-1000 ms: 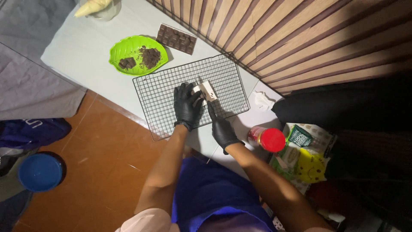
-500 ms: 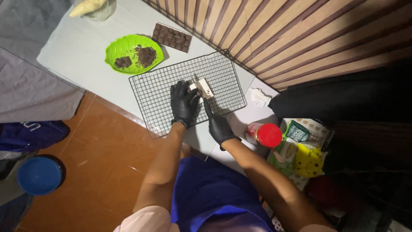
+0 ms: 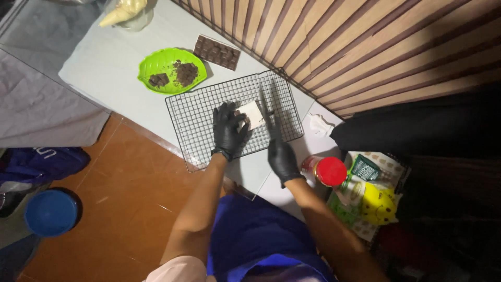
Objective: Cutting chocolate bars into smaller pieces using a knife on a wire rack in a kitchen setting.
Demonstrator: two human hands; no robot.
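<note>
Both my hands wear black gloves over a black wire cooling rack [image 3: 198,112] on a pale table. My left hand [image 3: 229,130] rests on the rack and presses on a pale rectangular block [image 3: 252,114], holding it at its left side. My right hand [image 3: 282,155] grips a knife [image 3: 269,107] whose blade points away from me, blurred, just right of the block. A green leaf-shaped plate [image 3: 156,62] with dark chocolate pieces lies beyond the rack to the left. A dark chocolate bar [image 3: 216,52] lies behind it near the slatted wall.
A jar with a red lid [image 3: 330,171] stands right of my right hand, beside green and yellow packets [image 3: 368,193]. A crumpled white paper [image 3: 318,125] lies by the rack's right corner. A filled piping bag [image 3: 122,13] sits far left. A blue bowl [image 3: 50,212] is on the floor.
The knife has lifted off the pale block and now points away from me at its right side. My left hand stays on the block. The view has shifted slightly.
</note>
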